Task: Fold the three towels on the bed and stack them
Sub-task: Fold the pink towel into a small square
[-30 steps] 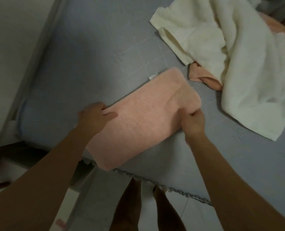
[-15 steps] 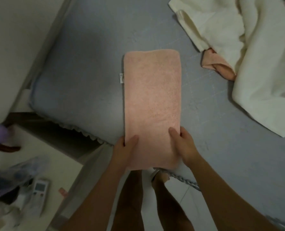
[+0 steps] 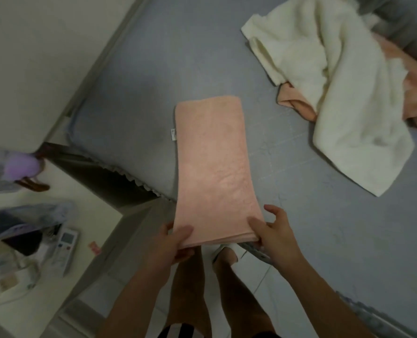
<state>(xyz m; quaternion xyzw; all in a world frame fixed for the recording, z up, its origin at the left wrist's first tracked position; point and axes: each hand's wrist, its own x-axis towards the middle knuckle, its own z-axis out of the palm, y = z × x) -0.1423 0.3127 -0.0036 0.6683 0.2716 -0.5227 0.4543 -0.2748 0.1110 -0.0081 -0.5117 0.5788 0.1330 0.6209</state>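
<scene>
The pink towel [image 3: 213,164], turned lengthwise on the bed [image 3: 129,89] since a second ago, has its near end pinched by left hand [image 3: 172,242] and right hand [image 3: 273,230], probably ready for another fold.

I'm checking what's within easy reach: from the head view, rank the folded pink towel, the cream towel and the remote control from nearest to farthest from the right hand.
From the right hand:
1. Folded pink towel, pinched at its near end.
2. Cream towel, crumpled up and right on the bed.
3. Remote control, far left on the side surface beyond the left hand.
</scene>
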